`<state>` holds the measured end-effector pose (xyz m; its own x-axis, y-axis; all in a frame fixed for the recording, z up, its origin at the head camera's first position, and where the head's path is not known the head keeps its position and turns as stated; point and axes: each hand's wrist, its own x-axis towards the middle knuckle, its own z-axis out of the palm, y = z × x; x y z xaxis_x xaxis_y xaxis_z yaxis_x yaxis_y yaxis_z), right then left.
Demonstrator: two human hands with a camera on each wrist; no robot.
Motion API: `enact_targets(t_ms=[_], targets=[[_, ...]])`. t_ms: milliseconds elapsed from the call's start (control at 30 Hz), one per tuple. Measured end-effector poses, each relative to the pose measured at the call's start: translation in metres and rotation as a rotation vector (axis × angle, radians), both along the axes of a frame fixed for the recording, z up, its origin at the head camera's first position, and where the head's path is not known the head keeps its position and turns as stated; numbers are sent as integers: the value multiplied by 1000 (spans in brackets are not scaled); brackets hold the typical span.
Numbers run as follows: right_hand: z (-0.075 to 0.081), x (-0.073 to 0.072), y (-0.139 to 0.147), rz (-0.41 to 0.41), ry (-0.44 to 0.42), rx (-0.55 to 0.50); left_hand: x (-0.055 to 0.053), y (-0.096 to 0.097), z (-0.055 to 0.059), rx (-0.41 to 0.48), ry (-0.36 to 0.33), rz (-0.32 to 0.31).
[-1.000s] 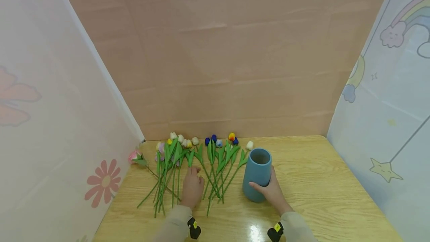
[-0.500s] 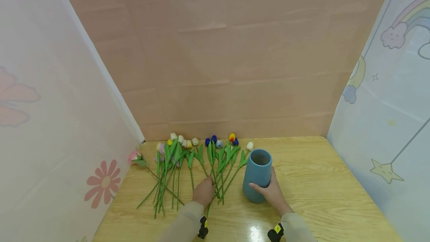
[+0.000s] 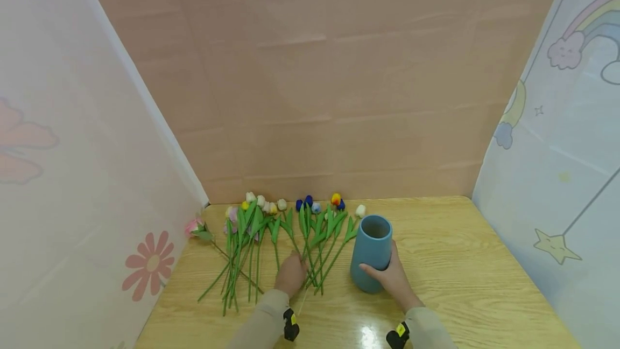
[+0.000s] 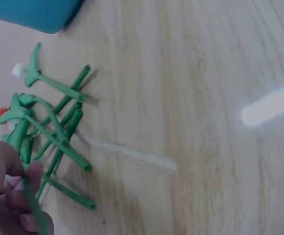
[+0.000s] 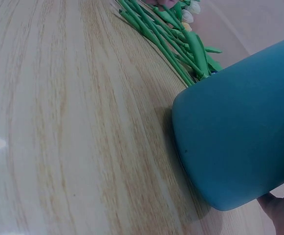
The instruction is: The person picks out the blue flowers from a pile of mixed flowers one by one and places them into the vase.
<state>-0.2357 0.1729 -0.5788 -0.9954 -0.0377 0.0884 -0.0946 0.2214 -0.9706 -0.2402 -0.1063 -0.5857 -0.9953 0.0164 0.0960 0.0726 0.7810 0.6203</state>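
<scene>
My left hand (image 3: pixel 291 273) is low among the artificial tulips, and in the left wrist view its thumb and fingers pinch a green tulip stem (image 4: pixel 32 205). Which bloom belongs to that stem is hard to tell. Just to the right lie tulips with dark blue, light blue, white and orange-yellow heads, the orange-yellow tulip (image 3: pixel 336 199) at the back. The blue vase (image 3: pixel 372 255) stands upright on the table, its mouth facing up. My right hand (image 3: pixel 394 276) grips the vase's right side, thumb across the front; most of its fingers are hidden behind the vase.
A loose pile of white, yellow and purple tulips (image 3: pixel 239 246) lies left of my left hand. Farther left is a pink rose (image 3: pixel 195 226). The wooden table (image 3: pixel 465 268) meets a brown backdrop (image 3: pixel 310 123). A pale streak (image 4: pixel 127 152) marks the tabletop beside the stems.
My left hand has moved right from the white tulips to the middle stems and now pinches one. That stem's lower end has left the tabletop. My right hand and the vase look unmoved.
</scene>
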Motion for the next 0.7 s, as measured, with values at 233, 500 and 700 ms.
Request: enact_targets(t_ms=[233,500,700], targets=[[2,1,0,5,20,-9,5,-8,10,17,104,88],[2,0,-1,-1,3,-6,9,-27,8,70,191,80],[4,1,0,-4,-8,0,6,-46,10,219,257,100]])
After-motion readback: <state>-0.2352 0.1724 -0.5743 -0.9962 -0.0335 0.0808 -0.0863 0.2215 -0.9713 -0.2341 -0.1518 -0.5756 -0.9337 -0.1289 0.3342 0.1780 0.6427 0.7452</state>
